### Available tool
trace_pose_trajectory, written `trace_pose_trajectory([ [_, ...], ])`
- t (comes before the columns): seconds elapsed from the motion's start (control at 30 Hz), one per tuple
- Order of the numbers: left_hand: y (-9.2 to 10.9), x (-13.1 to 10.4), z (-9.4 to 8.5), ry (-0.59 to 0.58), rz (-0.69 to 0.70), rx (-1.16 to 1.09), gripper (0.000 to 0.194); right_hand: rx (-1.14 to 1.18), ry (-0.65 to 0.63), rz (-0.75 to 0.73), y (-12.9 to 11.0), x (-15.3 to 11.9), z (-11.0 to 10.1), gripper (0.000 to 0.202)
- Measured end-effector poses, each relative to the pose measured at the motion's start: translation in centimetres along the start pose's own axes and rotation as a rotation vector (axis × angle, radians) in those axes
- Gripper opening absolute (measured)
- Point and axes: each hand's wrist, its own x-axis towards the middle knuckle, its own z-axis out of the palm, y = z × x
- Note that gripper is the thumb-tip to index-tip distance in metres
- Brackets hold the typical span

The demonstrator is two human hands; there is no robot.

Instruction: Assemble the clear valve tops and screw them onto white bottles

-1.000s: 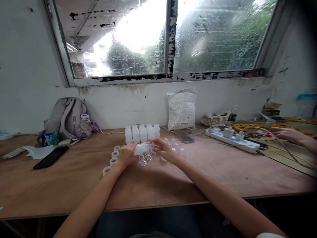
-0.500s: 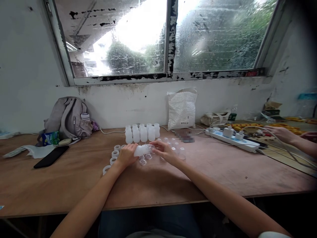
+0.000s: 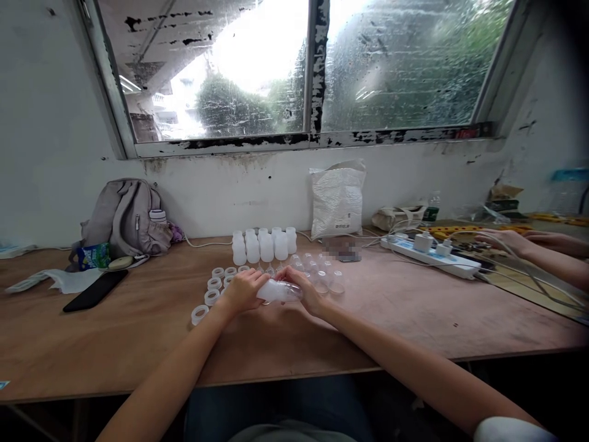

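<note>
My left hand point(image 3: 245, 290) is wrapped round the white end of a translucent bottle point(image 3: 275, 290), which lies nearly level above the table. On its right end, my right hand point(image 3: 304, 291) grips a clear part point(image 3: 292, 292). Behind my hands stand several white bottles point(image 3: 265, 245) in rows. White rings point(image 3: 199, 314) lie to the left of my left hand. Several clear domed pieces point(image 3: 337, 283) sit to the right, beyond my right hand. Small clear pieces under the held bottle are mostly hidden.
A grey backpack point(image 3: 131, 218) and a black phone point(image 3: 96, 291) are on the left of the wooden table point(image 3: 368, 331). Against the wall leans a white packet point(image 3: 338, 199). A power strip point(image 3: 432, 256) with cables lies right, near another person's hands point(image 3: 510, 242).
Both my hands have moved slightly right and nearer with the bottle. The clear part now shows between them at its right end. The other person's hands have shifted left.
</note>
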Motion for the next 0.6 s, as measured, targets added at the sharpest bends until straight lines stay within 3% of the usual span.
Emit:
trace_pose_trajectory([
  [0.13, 0.5, 0.2, -0.3, -0.034, -0.033, 0.000, 0.027, 0.037, 0.029, 0.029, 0.1, 0.2, -0.1, 0.044],
  [0.33, 0.8, 0.0, -0.5, -0.084, -0.036, -0.026, 0.026, 0.048, -0.066, 0.085, -0.1, 0.3, -0.3, 0.046],
  [0.6, 1.4, 0.6, -1.6, -0.096, -0.101, -0.035, 0.022, -0.004, 0.011, 0.070, -0.5, 1.2, -0.3, 0.048],
])
